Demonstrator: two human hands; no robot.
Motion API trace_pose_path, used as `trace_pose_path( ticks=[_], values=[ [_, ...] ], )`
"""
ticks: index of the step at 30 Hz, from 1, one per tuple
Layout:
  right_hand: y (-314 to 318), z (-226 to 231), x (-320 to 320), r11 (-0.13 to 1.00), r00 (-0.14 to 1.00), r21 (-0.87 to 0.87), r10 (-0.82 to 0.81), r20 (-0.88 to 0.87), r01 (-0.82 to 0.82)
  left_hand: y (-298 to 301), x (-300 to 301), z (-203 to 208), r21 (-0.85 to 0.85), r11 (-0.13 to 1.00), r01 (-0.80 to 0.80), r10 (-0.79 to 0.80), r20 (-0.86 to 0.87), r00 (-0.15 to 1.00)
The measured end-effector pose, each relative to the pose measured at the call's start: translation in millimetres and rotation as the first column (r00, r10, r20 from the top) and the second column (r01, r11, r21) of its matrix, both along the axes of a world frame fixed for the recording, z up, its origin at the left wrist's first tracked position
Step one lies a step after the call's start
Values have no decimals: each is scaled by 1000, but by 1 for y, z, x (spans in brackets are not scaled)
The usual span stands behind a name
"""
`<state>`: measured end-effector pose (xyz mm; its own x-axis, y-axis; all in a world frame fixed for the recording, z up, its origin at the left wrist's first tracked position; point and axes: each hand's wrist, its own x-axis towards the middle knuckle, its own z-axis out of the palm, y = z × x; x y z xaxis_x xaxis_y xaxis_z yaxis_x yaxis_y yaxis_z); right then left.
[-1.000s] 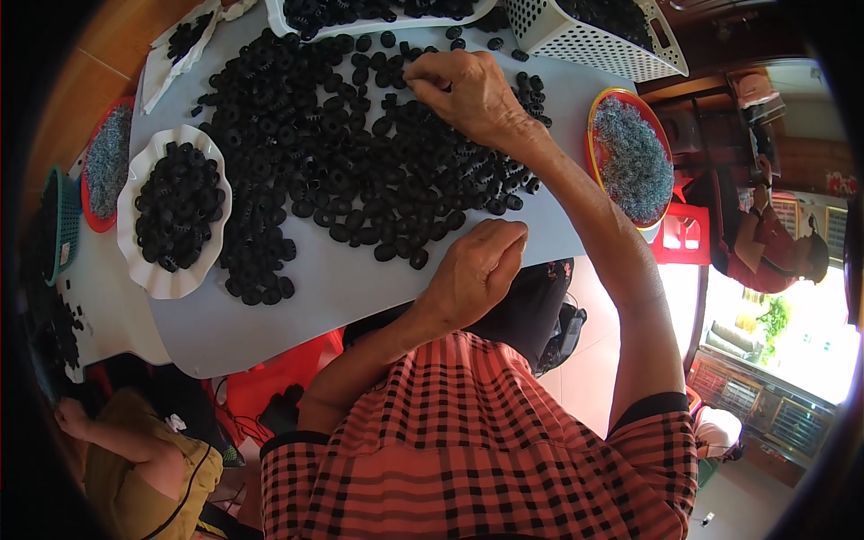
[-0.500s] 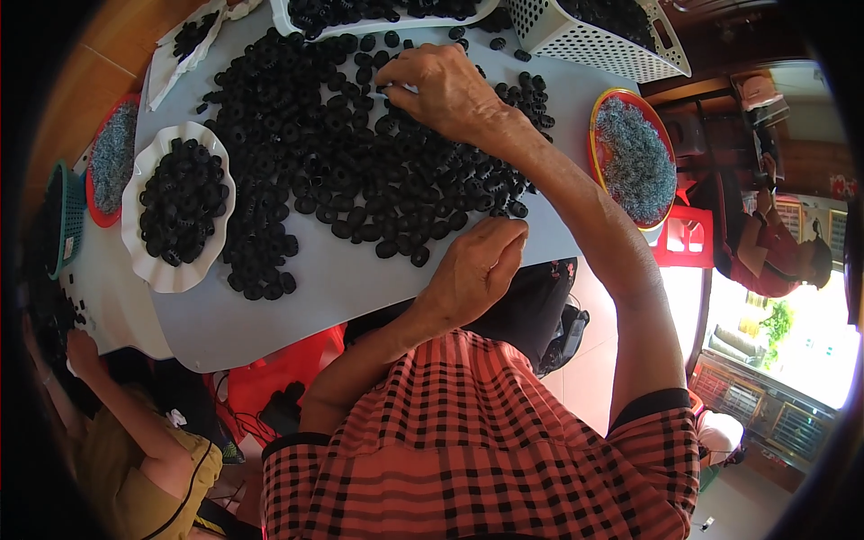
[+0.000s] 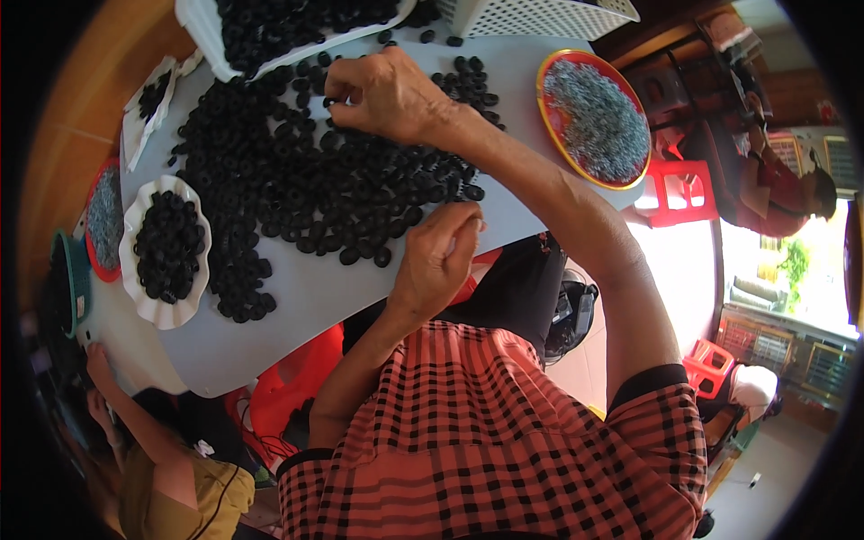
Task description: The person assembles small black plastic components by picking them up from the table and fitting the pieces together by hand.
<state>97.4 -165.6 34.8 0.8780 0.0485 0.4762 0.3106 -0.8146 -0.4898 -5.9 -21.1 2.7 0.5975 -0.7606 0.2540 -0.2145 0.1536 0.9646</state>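
Table: pale grey, spread from 9 to 1 o'clock about the centre of the view.
Heap: small rounded black plastic parts piled loosely on it at 10 o'clock.
Tub: white and rectangular, at 11 o'clock, filled with more black parts.
Basket: white, perforated, at 1 o'clock.
Round tray: red with a gold rim, between 1 and 2 o'clock, bearing silvery wiry bits.
Scalloped dish: white, at 9 o'clock, with black parts inside.
Right hand: over the heap's upper side, towards 12 o'clock, thumb and forefinger narrowed to a pinch.
Left hand: near the centre, below the heap, fingers curled; how tightly, or on what, I cannot tell.
Pinched piece: apparently one black part at the right fingertips, partly hidden.
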Motion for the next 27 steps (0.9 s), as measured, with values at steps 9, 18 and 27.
trace_pose_path(
  ticks=[9,18,27],
  values=[
    [-15,11,-117,912,988,381,-146,-52,155,5,-1,17,55,989,-139,145,-129,981],
    [-12,-7,-182,861,983,475,-181,-43,180,-15,6,19,120,975,-190,164,196,967],
    [-35,-24,-189,888,917,235,-368,-152,395,-17,-5,8,26,993,-116,111,131,985]
  ],
)
